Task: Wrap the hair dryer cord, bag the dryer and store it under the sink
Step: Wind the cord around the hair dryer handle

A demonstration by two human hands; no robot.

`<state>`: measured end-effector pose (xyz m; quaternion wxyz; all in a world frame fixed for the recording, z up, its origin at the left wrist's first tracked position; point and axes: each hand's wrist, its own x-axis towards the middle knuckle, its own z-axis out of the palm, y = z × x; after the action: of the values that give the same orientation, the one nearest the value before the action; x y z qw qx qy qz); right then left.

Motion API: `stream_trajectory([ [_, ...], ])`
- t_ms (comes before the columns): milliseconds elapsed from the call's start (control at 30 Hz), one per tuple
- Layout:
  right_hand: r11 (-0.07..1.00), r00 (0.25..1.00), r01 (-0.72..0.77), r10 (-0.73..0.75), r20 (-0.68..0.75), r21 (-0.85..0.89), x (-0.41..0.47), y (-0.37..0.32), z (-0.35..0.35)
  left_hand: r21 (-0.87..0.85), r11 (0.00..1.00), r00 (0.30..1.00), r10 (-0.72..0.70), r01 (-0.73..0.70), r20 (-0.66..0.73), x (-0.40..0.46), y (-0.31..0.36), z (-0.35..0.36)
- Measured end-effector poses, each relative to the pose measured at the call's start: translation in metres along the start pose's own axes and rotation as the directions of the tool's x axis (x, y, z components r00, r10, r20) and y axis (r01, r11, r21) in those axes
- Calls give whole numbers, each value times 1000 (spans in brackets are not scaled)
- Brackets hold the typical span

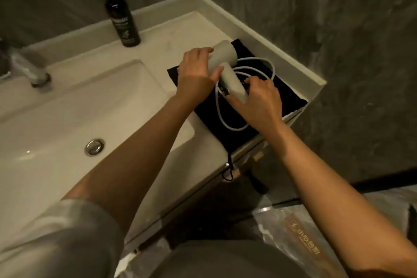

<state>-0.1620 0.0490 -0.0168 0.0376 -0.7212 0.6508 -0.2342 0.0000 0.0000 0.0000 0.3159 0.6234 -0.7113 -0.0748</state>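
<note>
A white hair dryer [228,58] lies on a flat black cloth bag [286,99] at the right end of the vanity counter. My left hand [197,72] grips the dryer where barrel and handle meet. My right hand [261,99] is closed around the lower end of the handle and the cord there. The pale cord [222,117] lies in loose loops over the bag, one loop behind the dryer and one toward me. The bag's black drawstring [229,169] hangs over the counter's front edge.
A white basin [67,119] with a chrome drain [94,146] fills the left of the counter, with a chrome tap [29,67] behind it. A dark pump bottle [121,18] stands at the back. Grey walls close the corner on the right. Plastic-covered floor lies below.
</note>
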Motion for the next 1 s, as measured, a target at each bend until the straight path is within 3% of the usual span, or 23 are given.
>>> stream_trajectory([
  [100,991,999,-43,45,13,-127,2,-2,6,83,996,990,-37,26,139,13,-10,5],
  [200,975,999,-45,44,-10,-216,1,-5,15,155,985,976,-109,81,187,23,-23,10],
  [400,979,996,-56,40,-84,-195,1,-4,25,217,954,896,-272,205,351,45,-35,-1],
  [500,996,996,13,-20,-81,-91,5,6,15,53,966,875,-251,253,413,52,-30,-23],
  [567,997,995,68,-66,-69,27,10,10,4,-149,932,833,-214,330,511,55,-28,-46],
  [667,971,985,165,-152,-84,175,23,9,-17,-467,687,699,-84,556,710,51,-25,-78],
  [700,960,981,191,-178,-79,205,29,8,-24,-526,617,699,-56,585,712,49,-25,-83],
  [833,907,964,264,-235,-127,327,56,2,-45,-689,502,837,-149,523,527,42,-22,-88],
  [933,826,987,149,-94,-127,544,70,-6,-57,-778,436,892,-204,452,403,33,-21,-97],
  [1000,686,995,46,31,-92,726,75,-12,-63,-824,366,896,-277,432,347,28,-24,-105],
])
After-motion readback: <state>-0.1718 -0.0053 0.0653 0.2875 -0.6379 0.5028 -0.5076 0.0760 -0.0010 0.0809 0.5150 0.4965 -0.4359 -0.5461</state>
